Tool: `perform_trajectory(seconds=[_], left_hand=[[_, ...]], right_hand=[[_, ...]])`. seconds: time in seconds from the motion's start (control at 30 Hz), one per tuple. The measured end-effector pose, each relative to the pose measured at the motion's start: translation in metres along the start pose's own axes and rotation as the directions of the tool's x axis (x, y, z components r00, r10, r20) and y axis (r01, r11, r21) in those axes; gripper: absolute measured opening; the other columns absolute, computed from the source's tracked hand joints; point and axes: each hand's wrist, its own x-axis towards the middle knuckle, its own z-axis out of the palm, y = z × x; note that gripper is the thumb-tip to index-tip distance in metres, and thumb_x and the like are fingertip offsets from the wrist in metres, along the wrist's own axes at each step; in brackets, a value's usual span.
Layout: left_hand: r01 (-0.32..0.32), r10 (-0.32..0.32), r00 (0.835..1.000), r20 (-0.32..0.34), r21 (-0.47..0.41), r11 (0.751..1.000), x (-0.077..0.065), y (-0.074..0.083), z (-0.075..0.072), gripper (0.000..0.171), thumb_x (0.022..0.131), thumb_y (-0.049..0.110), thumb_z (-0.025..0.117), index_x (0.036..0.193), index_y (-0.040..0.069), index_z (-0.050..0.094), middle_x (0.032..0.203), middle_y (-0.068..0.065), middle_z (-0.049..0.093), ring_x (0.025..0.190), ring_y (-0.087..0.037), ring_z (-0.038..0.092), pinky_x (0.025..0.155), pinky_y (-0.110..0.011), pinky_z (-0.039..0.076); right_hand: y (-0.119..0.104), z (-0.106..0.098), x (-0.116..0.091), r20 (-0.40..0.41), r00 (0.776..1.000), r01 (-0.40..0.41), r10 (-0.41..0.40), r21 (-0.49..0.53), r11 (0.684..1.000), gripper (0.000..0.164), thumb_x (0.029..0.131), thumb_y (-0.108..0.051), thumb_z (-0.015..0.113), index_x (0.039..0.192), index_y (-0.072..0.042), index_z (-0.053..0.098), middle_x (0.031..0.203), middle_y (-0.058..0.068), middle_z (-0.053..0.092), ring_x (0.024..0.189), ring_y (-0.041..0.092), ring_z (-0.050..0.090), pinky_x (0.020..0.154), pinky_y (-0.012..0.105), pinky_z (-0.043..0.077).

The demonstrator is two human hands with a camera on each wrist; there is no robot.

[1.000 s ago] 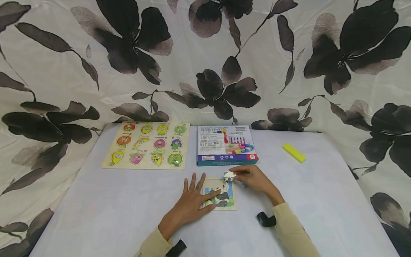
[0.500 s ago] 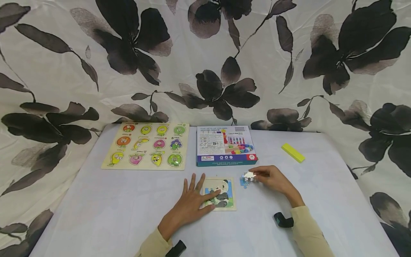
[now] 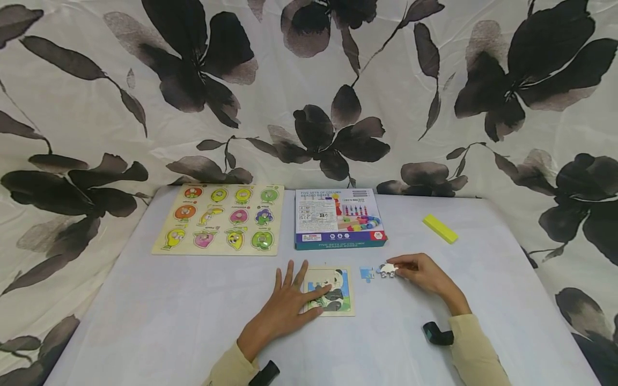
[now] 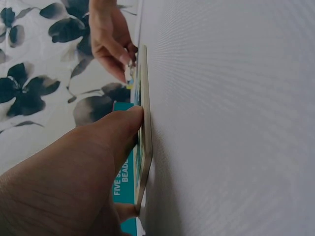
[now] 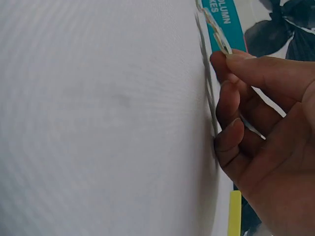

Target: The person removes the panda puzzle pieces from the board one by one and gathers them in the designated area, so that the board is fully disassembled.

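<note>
A small panda jigsaw puzzle (image 3: pixel 340 300) in a pale tray lies on the white table, its upper left part bare of picture. Across its left side rests my left hand (image 3: pixel 285 308), fingers spread, thumb and index finger on the puzzle. To the right, my right hand (image 3: pixel 427 273) pinches a black-and-white puzzle piece (image 3: pixel 388 270) between thumb and index finger, close over the table. A loose blue puzzle piece (image 3: pixel 367 274) lies between the tray and that hand. In the right wrist view the pinched piece (image 5: pixel 220 39) shows edge-on, the other fingers curled below.
Behind the puzzle lies a box of column beads (image 3: pixel 340 220). A fruit picture board (image 3: pixel 217 220) is at the back left, and a yellow block (image 3: pixel 441 229) at the back right. A floral cloth (image 3: pixel 309 96) hangs behind the table.
My right hand has moved right, away from the tray, carrying the pinched piece past the loose blue piece, which now shows uncovered. The left hand has stayed on the puzzle.
</note>
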Motion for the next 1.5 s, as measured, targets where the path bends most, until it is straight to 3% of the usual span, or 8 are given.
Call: perform_trajectory(seconds=[0.37, 0.67, 1.5], left_hand=[[0.001, -0.001, 1.0, -0.001, -0.001, 1.0, -0.0004, -0.0011, 0.0003, 0.05, 0.091, 0.052, 0.055, 0.14, 0.042, 0.046, 0.159, -0.019, 0.009, 0.142, -0.05, -0.006, 0.109, -0.069, -0.002], [0.006, -0.006, 1.0, 0.014, -0.006, 1.0, -0.0013, -0.0001, 0.0002, 0.05, 0.092, 0.052, 0.054, 0.14, 0.042, 0.045, 0.159, -0.019, 0.008, 0.142, -0.05, -0.007, 0.108, -0.069, -0.003], [-0.003, 0.003, 1.0, 0.007, 0.0, 1.0, -0.0012, -0.0002, 0.0001, 0.05, 0.092, 0.052, 0.053, 0.141, 0.043, 0.045, 0.159, -0.02, 0.008, 0.142, -0.05, -0.007, 0.109, -0.069, -0.003]], right_hand=[[0.0009, 0.0031, 0.0009, 0.001, 1.0, 0.027, -0.027, -0.04, 0.999, 0.028, 0.09, -0.006, 0.063, 0.118, -0.001, 0.067, 0.11, 0.012, 0.067, 0.087, 0.018, 0.053, 0.073, 0.021, 0.047], [0.0001, 0.0049, 0.001, -0.027, 0.998, 0.047, -0.049, -0.068, 0.997, 0.028, 0.088, -0.002, 0.065, 0.115, -0.004, 0.069, 0.089, 0.003, 0.061, 0.078, 0.016, 0.048, 0.065, 0.021, 0.042], [0.0001, 0.0059, -0.0006, -0.048, 0.997, 0.059, -0.063, -0.08, 0.995, 0.029, 0.087, -0.003, 0.066, 0.116, -0.006, 0.069, 0.091, 0.002, 0.06, 0.079, 0.016, 0.048, 0.065, 0.022, 0.043]])
